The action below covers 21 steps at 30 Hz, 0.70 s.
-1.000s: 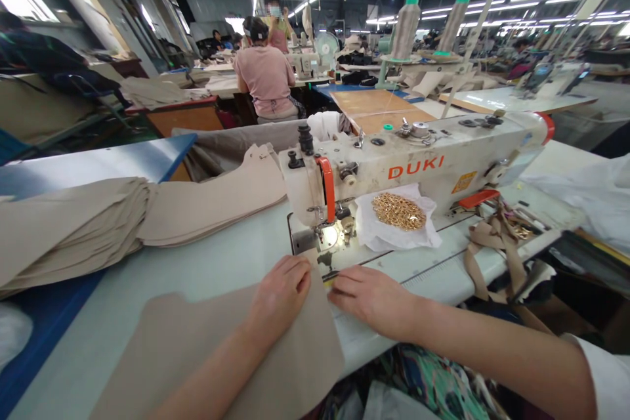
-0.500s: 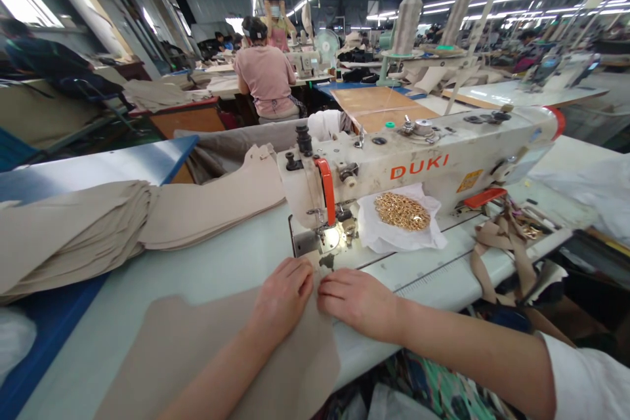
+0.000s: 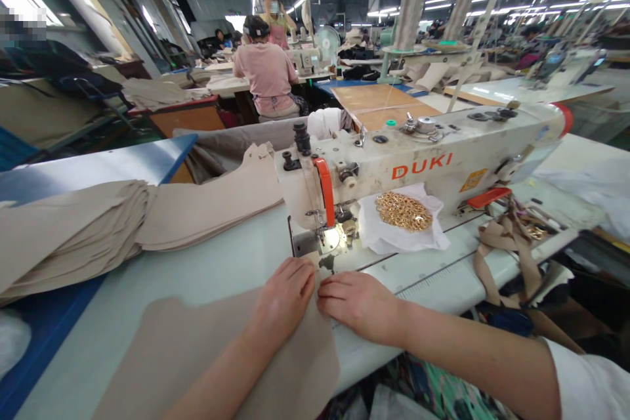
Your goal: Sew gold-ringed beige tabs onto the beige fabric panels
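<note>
Left hand (image 3: 285, 298) laid flat, palm down, on the tan fabric piece (image 3: 197, 354) — nothing gripped, cloth only pressed to the worktop (image 3: 221, 262). Right hand (image 3: 359, 305) likewise flat and ungrasping at the piece's right edge, fingertips beside the left's, just before the needle of the sewing machine (image 3: 418, 157). Bare worktop is seen leftward — stack of cut pieces (image 3: 98, 230) beyond.

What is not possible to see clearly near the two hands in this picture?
Needle area, head view: lamp glare washes it out.
Fabric piece: near edge cut off by the bottom border; left forearm covers part.
Right hand: whether it pinches the fabric edge, its own fingers hide.
Yellow label on the sewing machine: print too small.
</note>
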Tool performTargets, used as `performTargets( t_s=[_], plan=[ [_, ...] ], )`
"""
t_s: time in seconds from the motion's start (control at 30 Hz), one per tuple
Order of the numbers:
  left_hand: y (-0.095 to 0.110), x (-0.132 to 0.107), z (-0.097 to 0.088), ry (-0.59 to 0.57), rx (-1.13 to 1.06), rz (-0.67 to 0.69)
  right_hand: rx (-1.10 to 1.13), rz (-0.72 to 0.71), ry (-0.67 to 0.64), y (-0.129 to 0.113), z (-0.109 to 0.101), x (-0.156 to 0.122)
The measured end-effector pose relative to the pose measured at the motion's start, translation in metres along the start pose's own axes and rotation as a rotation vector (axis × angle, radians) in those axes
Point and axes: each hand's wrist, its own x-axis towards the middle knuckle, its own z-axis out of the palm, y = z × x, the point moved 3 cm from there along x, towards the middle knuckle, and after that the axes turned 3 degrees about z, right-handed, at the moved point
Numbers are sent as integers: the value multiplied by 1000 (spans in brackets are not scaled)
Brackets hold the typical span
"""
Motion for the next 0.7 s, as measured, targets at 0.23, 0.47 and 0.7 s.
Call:
performTargets(
  t_s=[0.23, 0.47, 0.7],
  plan=[
    [-1, 0, 1, 8, 5, 16, 8, 2, 6, 1, 3, -1],
    [0, 0, 1, -3, 17, 25, 12, 2, 40, 0, 0, 0],
    [-6, -4, 1, 57, 38, 76, -23, -10, 29, 0, 1, 2]
  ],
)
